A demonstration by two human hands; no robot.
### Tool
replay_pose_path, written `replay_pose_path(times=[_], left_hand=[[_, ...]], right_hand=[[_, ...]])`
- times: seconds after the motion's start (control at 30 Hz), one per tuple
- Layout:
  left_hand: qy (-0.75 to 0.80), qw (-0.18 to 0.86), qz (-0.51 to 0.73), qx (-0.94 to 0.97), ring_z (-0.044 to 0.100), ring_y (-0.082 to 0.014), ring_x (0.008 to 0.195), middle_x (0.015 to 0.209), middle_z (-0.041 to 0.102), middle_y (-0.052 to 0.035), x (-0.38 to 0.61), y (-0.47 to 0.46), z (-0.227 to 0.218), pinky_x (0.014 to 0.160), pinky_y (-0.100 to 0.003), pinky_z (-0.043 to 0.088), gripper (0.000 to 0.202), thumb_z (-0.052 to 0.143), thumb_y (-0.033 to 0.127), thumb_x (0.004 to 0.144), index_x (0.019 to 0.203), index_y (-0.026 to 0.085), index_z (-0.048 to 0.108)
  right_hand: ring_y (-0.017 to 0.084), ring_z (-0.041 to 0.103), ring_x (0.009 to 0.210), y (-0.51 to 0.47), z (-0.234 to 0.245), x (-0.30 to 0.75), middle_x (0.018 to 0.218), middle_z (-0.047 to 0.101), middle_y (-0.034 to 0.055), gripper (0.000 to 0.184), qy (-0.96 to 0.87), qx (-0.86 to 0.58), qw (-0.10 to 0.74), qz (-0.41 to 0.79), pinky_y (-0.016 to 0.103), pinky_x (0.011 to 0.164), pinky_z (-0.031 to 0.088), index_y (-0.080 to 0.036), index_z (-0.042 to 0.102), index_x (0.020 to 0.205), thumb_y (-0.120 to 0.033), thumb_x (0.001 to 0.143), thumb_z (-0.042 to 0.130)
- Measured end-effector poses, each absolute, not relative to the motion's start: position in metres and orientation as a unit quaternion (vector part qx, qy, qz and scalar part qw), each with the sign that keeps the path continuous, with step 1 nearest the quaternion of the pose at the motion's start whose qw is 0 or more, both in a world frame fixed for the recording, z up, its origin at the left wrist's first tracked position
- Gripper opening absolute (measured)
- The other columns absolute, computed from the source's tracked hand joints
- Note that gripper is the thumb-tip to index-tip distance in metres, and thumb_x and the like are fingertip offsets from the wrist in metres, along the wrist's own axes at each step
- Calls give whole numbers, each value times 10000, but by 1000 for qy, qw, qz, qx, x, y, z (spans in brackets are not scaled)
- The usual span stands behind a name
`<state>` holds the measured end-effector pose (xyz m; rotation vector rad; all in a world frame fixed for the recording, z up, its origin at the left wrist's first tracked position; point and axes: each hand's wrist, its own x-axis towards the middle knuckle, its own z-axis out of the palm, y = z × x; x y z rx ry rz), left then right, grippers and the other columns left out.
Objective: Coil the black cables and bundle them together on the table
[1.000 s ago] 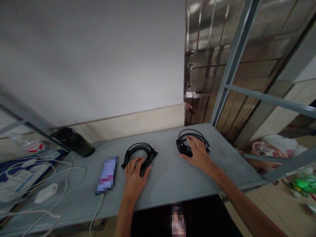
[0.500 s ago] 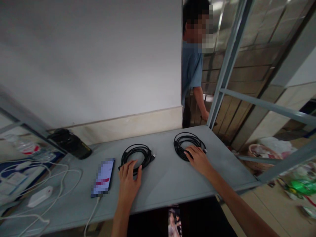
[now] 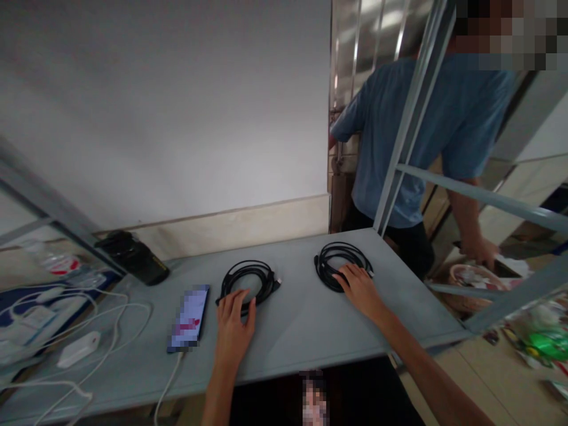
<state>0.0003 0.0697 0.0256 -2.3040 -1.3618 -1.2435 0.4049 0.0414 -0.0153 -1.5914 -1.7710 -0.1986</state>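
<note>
Two coiled black cables lie flat on a grey table (image 3: 297, 337). My left hand (image 3: 235, 322) rests at the near-left edge of the left cable (image 3: 267, 281), fingers stretched over it and thumb apart. A light-coloured plug end shows at that coil's right side. Over the near-right part of the right cable (image 3: 323, 271) lies my right hand (image 3: 360, 291), its fingers loosely extended and not wrapped round the coil. Its fingers hide part of that cable, and a small plug end shows beside them. Both hands are open.
Left of the coils lies a phone (image 3: 190, 319) with a white cord. Farther left are a black bottle (image 3: 135, 258), white cords and a white charger (image 3: 78, 349). A metal frame (image 3: 403, 136) rises at the right. Behind it stands a person in a blue shirt (image 3: 394, 142).
The person in the blue shirt has moved right and nearer, behind the frame, and has turned away. My hands and both cables stay in place, with only a slight shift of the view.
</note>
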Motion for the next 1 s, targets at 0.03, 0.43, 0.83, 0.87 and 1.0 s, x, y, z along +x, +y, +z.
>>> replay_pose_path(times=[0.03,0.43,0.83,0.87,1.0], left_hand=[[-459,94,-421,-777,707,-359,1176,1263,756,-142,0,70,26,1048,-574,599,230,620,363,1146,1330,247,694],[-457,95,-422,-777,717,-354,1168,1240,763,-126,2,68,27,1047,-545,589,195,621,318,1144,1310,251,697],[-458,72,-428,-776,725,-364,1179,1234,776,-131,0,68,28,1055,-559,587,219,627,339,1136,1321,250,704],[-458,71,-428,-775,724,-364,1179,1234,778,-132,0,68,28,1060,-561,585,220,627,339,1136,1322,248,703],[-460,65,-429,-775,721,-363,1183,1244,783,-139,1,67,28,1077,-579,581,228,618,348,1141,1327,240,694]], right_hand=[[323,749,1001,42,-14,405,1050,769,119,488,-671,-624,395,-70,463,918,578,-241,721,1042,-582,1214,417],[236,676,728,14,35,413,838,714,50,574,-450,-646,615,-44,358,688,539,-237,595,1068,-768,1166,401],[120,487,561,-44,144,372,758,562,-58,389,-383,-414,826,-1,254,539,374,-271,530,1003,-593,1124,712],[115,483,555,-49,150,368,763,560,-58,392,-383,-401,832,-6,250,532,374,-269,528,1000,-587,1119,726],[107,484,536,-68,161,354,749,545,-56,393,-388,-395,833,16,239,497,379,-266,531,985,-577,1126,726]])
